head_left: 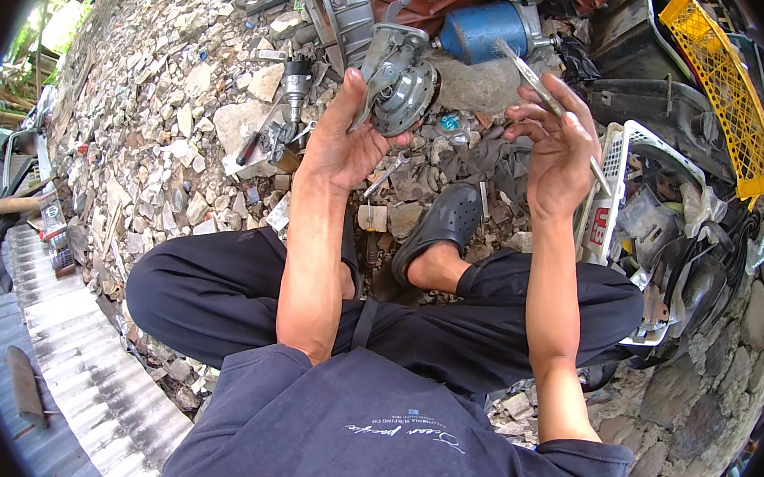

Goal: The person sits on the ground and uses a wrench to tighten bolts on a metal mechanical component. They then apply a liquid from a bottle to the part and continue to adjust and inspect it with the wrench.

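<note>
Round flanged metal housing (403,88) (its shape suggests a mechanical fuel pump, though that cannot be settled from here) is held in front of the person, above the stony ground (211,135). The left hand (349,142) cradles it, thumb up along its left side and fingers underneath. The right hand (559,154) grasps a thin-handled brush (533,78) between thumb and forefinger, the other fingers loosely curled; the bristles point up and to the left, apart from the housing.

The step in hand looks like brushing the part clean. To do it well, the grip should be firm from below, the thumb clear of the face being worked, and the part turned so that each stretch of rim meets the brush. Short strokes, bristle tips leading, would best reach around the small round marks along the flange and into the bracket's corners. Stroking outward should stop grit being driven into any opening. A drop onto those stones could nick the rim.
</note>
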